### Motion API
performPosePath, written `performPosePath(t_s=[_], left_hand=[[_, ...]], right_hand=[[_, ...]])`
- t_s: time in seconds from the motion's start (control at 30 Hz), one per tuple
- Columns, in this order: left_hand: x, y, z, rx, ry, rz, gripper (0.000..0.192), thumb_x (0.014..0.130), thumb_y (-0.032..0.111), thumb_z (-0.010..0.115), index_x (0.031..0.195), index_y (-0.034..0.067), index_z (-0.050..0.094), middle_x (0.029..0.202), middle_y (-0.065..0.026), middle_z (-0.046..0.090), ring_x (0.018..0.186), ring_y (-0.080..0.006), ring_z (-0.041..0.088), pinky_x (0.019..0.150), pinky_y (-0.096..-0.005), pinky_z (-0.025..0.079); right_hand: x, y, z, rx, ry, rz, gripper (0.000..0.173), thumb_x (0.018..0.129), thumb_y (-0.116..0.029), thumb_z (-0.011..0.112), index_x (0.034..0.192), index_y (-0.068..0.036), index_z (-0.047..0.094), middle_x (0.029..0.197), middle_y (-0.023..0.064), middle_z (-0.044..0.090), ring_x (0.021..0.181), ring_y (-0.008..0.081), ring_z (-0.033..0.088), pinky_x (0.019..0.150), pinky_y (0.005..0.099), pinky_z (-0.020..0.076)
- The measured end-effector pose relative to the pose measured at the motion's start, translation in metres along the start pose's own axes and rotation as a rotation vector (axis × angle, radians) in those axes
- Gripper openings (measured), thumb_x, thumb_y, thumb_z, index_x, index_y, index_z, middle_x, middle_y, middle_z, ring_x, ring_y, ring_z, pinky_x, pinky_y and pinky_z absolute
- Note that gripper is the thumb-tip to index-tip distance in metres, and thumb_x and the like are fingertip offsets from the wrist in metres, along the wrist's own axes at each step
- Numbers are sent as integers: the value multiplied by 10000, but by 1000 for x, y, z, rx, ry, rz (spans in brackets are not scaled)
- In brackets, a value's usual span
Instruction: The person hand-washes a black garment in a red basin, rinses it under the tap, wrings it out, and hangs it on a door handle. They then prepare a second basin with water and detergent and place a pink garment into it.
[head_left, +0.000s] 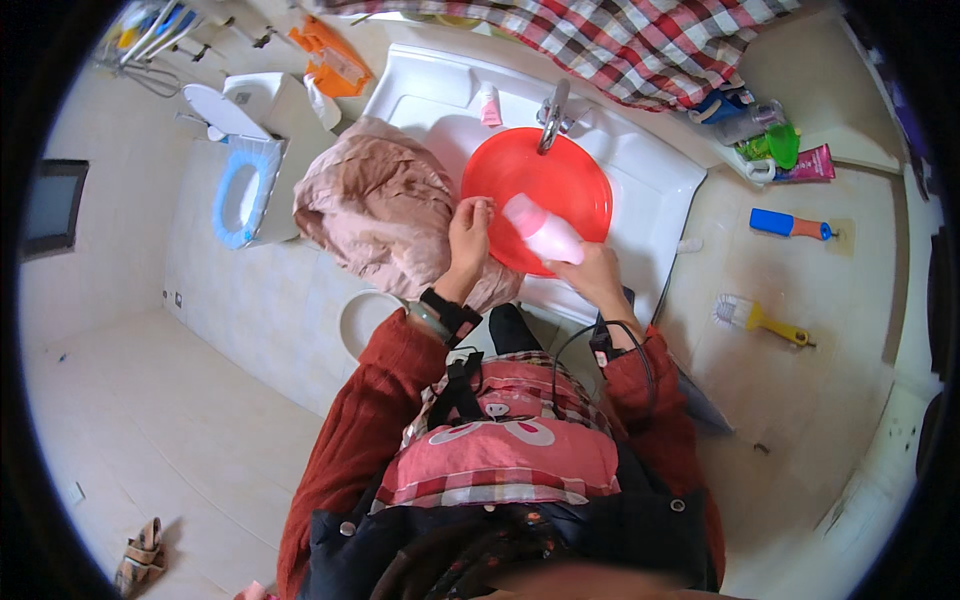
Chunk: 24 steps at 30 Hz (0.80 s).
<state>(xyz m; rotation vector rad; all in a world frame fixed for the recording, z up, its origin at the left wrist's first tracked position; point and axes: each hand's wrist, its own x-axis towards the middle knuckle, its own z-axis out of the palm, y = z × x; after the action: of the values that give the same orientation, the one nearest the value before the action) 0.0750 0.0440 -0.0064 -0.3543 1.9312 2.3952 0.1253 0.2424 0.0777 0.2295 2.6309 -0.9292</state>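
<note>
My right hand (592, 271) grips the base of a pink plastic bottle (551, 234). The bottle lies tilted over a red plastic basin (536, 169), its darker pink top end pointing away and to the left. Beside the basin's left rim is my left hand (471, 231), with fingers partly curled; whether anything is in them is not clear. A crumpled pale pink cloth (382, 210) hangs over the left side of the white washbasin (645, 180), just left of that hand. The red basin sits in the washbasin, under the chrome faucet (554, 116).
A pink-and-white tube (490, 105) stands at the washbasin's back. On the right wall hang a blue-headed brush (787, 223) and a yellow-handled brush (761, 319); bottles and a magenta tube (810, 163) crowd a shelf. A toilet (244, 195) with a blue seat cover stands left.
</note>
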Motion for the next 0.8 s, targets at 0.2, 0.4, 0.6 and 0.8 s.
performPosePath(t_s=[0.2, 0.4, 0.6, 0.8], left_hand=[[70, -149, 22, 664, 156, -267, 301, 958, 203, 387, 980, -13, 595, 934, -130, 643, 868, -280, 597, 775, -332, 458], [95, -216, 19, -589, 203, -797, 402, 957, 387, 411, 887, 29, 582, 897, -106, 620, 837, -230, 589, 793, -320, 465], [53, -107, 124, -276, -116, -304, 354, 855, 183, 612, 1149, 42, 474, 1037, -101, 550, 982, -191, 529, 807, -311, 458], [100, -63, 129, -392, -36, -479, 80, 826, 37, 524, 896, 28, 486, 753, -118, 558, 673, -205, 568, 609, -328, 494]], right_hand=[[38, 48, -32, -68, 33, 164, 475, 690, -432, 706, 906, -10, 673, 813, 225, 647, 790, 369, 633, 707, 432, 492], [62, 61, -43, -184, 20, 240, 491, 686, -438, 712, 918, -8, 664, 828, 222, 649, 805, 372, 632, 724, 438, 495], [76, 45, -23, -180, 8, 254, 476, 699, -425, 708, 883, 10, 652, 849, 230, 645, 813, 386, 628, 726, 443, 494], [76, 35, -16, 31, 50, 166, 502, 698, -413, 721, 849, 61, 651, 758, 249, 635, 726, 371, 641, 673, 423, 501]])
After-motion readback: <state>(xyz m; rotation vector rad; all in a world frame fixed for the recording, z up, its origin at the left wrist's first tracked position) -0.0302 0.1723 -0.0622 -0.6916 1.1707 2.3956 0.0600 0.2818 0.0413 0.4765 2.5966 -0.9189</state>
